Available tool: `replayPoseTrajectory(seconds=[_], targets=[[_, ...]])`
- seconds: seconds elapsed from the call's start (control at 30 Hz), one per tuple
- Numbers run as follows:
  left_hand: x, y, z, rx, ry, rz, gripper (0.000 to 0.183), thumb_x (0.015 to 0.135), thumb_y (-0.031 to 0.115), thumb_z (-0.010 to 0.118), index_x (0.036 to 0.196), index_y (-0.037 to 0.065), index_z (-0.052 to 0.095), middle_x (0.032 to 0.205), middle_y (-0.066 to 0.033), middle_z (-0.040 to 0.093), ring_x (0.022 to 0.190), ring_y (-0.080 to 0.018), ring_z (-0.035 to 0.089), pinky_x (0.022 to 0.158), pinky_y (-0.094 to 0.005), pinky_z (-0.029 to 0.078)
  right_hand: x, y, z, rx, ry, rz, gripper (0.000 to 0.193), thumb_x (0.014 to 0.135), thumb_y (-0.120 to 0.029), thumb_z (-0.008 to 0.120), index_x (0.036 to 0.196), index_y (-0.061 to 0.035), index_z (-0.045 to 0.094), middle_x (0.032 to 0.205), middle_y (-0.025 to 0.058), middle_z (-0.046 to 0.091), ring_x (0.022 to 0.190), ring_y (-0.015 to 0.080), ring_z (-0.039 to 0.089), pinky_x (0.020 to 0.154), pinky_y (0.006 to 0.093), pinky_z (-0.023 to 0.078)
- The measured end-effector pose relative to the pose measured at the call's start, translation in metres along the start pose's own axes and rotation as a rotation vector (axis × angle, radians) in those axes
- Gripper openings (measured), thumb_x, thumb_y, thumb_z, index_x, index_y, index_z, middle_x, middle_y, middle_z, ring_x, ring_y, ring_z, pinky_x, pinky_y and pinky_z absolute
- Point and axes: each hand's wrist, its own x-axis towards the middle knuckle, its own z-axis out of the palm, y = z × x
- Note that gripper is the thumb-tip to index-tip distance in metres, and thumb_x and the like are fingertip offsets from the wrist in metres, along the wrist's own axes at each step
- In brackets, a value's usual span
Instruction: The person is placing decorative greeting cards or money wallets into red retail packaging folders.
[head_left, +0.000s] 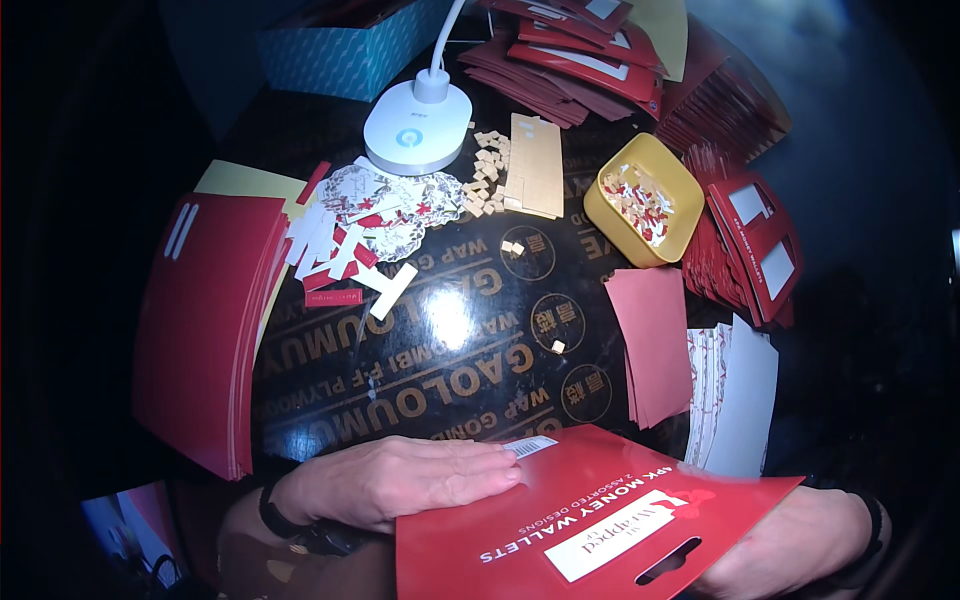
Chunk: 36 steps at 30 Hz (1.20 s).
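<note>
A red cardboard sleeve (470,540) with a white label, pale lettering and a hanging slot is held tilted at the front edge of the table. Flat across its upper left part lies my left hand (400,480), fingers stretched out side by side near a small barcode patch; its thumb does not show. My right hand (790,545) holds the sleeve from behind at the right, with most of its fingers hidden by the card. Close beyond the sleeve are pink-red envelopes (650,350) and white patterned cards (745,400).
Red folded cards (205,320) are stacked at the left. Paper strips (345,250) and a white lamp base (415,125) stand farther back. A yellow bowl (610,230) holds small pieces. Beside it are red sleeves (745,220). A beige foam-square sheet (535,160) and a blue box (340,60) lie beyond.
</note>
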Motion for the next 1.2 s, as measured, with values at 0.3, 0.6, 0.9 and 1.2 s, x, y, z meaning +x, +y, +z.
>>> replayPoseTrajectory(seconds=[0.3,0.6,0.9,1.2], targets=[[0.000,0.002,-0.002,0.054,-0.011,-0.017,0.045,0.094,0.015,0.060,0.134,-0.008,0.056,0.133,-0.0264,0.060,0.123,-0.0369,0.061,0.107,-0.0449,0.050,0.005,0.002,-0.003,-0.001,-0.045,0.004,0.009,0.076,-0.013,0.063,0.080,-0.0053,0.064,0.076,0.0065,0.061,0.066,0.0178,0.061,0.060,0.0314,0.048],[0.003,0.001,-0.002,0.056,-0.012,0.014,0.039,0.095,0.012,0.061,0.124,-0.014,0.060,0.125,-0.0345,0.061,0.118,-0.0431,0.063,0.102,-0.0461,0.052,0.007,0.004,0.001,0.042,-0.090,0.019,0.009,0.077,-0.014,0.062,0.080,-0.0058,0.063,0.076,0.0061,0.060,0.067,0.0179,0.060,0.061,0.0315,0.048],[0.005,0.001,-0.002,0.028,-0.018,-0.024,0.044,0.094,0.012,0.055,0.132,-0.010,0.056,0.132,-0.0266,0.061,0.122,-0.0384,0.062,0.105,-0.0444,0.051,-0.002,-0.002,0.000,0.058,-0.113,0.065,0.009,0.077,-0.014,0.062,0.080,-0.0063,0.063,0.076,0.0058,0.060,0.067,0.0180,0.060,0.061,0.0317,0.047],[0.003,0.003,-0.004,0.024,-0.035,-0.028,0.043,0.095,0.014,0.059,0.131,-0.009,0.057,0.131,-0.0284,0.060,0.122,-0.0404,0.061,0.105,-0.0449,0.051,-0.018,-0.005,-0.014,0.030,-0.152,0.150,0.009,0.078,-0.015,0.062,0.080,-0.0068,0.063,0.076,0.0055,0.059,0.068,0.0181,0.060,0.062,0.0319,0.047]])
